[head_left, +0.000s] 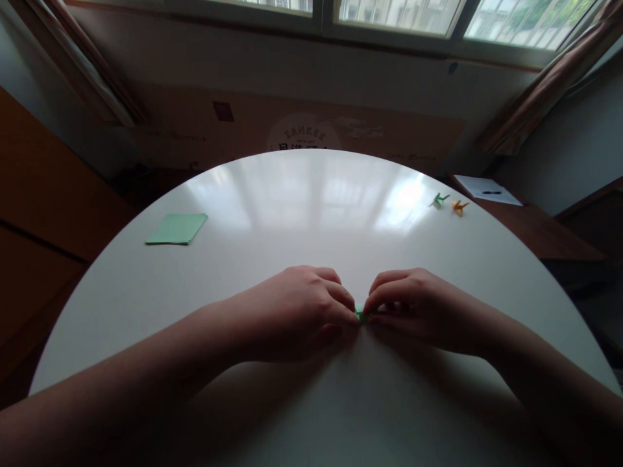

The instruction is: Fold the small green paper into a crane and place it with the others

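Both my hands rest on a round white table (311, 214), fingertips meeting at its middle. My left hand (296, 311) and my right hand (418, 308) are closed in a pinch on a small folded piece of green paper (359, 312). Only a sliver of the paper shows between the fingers; the rest is hidden. A stack of green paper sheets (176, 228) lies flat at the left of the table, well away from my hands.
Two small folded paper figures, one green (440, 200) and one orange (459, 207), stand near the table's far right edge. A brown side surface with a white sheet and pen (488, 189) lies beyond. Windows and curtains are behind.
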`<state>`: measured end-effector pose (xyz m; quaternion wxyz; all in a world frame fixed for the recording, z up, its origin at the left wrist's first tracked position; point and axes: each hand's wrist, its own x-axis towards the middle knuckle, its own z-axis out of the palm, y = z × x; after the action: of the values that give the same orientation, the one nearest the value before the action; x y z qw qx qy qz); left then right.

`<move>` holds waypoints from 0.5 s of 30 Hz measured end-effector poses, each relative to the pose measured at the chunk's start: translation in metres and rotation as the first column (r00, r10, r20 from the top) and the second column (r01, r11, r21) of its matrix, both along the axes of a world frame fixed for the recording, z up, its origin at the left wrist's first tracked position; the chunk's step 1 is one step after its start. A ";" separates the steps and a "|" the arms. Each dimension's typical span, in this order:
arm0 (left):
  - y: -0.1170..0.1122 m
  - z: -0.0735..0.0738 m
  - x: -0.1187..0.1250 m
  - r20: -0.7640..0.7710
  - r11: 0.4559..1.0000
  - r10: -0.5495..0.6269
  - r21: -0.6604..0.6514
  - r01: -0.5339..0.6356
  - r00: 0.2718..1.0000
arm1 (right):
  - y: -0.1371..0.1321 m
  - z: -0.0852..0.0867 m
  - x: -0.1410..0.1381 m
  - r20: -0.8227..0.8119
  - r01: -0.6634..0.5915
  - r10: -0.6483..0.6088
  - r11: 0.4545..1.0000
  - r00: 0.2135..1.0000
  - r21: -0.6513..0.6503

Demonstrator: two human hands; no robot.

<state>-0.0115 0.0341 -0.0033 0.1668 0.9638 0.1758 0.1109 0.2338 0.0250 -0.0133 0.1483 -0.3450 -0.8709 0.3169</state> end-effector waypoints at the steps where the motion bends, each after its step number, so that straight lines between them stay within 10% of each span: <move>1: 0.000 0.000 0.000 0.002 1.000 -0.004 0.002 0.004 1.000 | 0.000 0.000 0.000 0.006 0.003 -0.003 1.000 1.000 -0.005; 15: -0.001 0.003 0.003 -0.060 0.999 -0.018 0.038 0.020 0.998 | 0.001 0.005 -0.002 0.075 -0.014 0.018 0.998 0.997 -0.054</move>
<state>-0.0088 0.0334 0.0001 0.1439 0.9713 0.1695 0.0840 0.2317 0.0264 -0.0085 0.1034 -0.3534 -0.8700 0.3279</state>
